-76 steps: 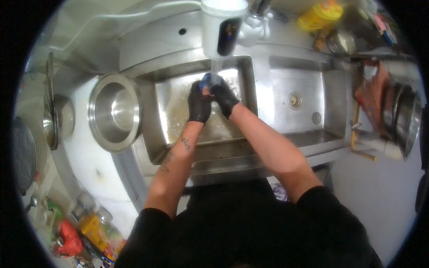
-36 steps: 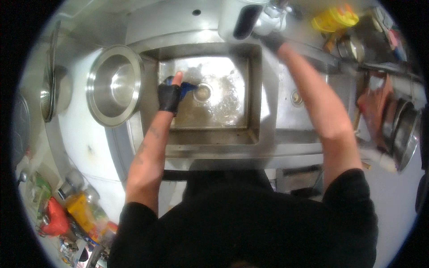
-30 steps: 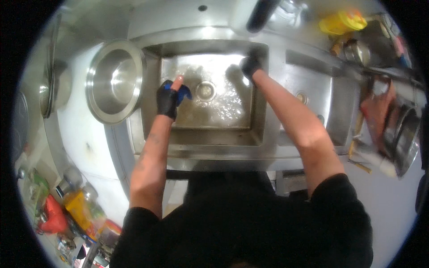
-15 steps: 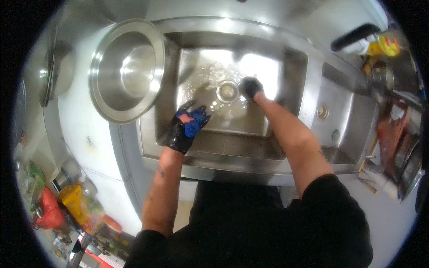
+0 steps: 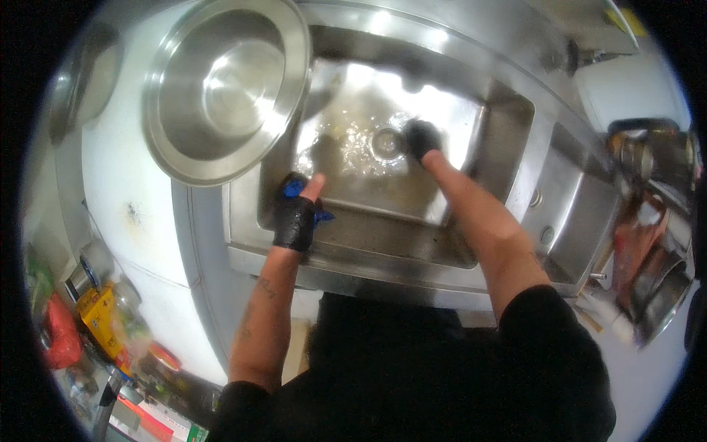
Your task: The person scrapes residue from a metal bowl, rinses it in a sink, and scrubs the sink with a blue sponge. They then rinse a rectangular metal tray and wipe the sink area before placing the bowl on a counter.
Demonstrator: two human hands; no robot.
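Note:
My left hand [image 5: 294, 215], in a wet black glove with the thumb bare, is at the left front wall of the steel sink [image 5: 346, 254]. It is closed around a crumpled blue cloth-like piece [image 5: 322, 216], which sticks out on both sides of the hand. My right hand [image 5: 422, 138], also black-gloved, reaches down into the basin just right of the round drain [image 5: 387, 144]. Its fingers are hidden and dark, so their hold does not show. Water and foam [image 5: 350, 144] lie on the basin floor around the drain.
A large wide-rimmed steel bowl [image 5: 243, 92] stands on the left, its rim overlapping the sink edge. To the right is a smaller second basin [image 5: 571, 199]. Pans [image 5: 655, 283] are stacked at the far right. A yellow package [image 5: 103, 317] and a red bag [image 5: 62, 331] lie lower left.
My left hand has rolled over from palm up with fingers spread to closed around the blue piece. My right hand stays beside the drain. The whole view has shifted and tilted slightly.

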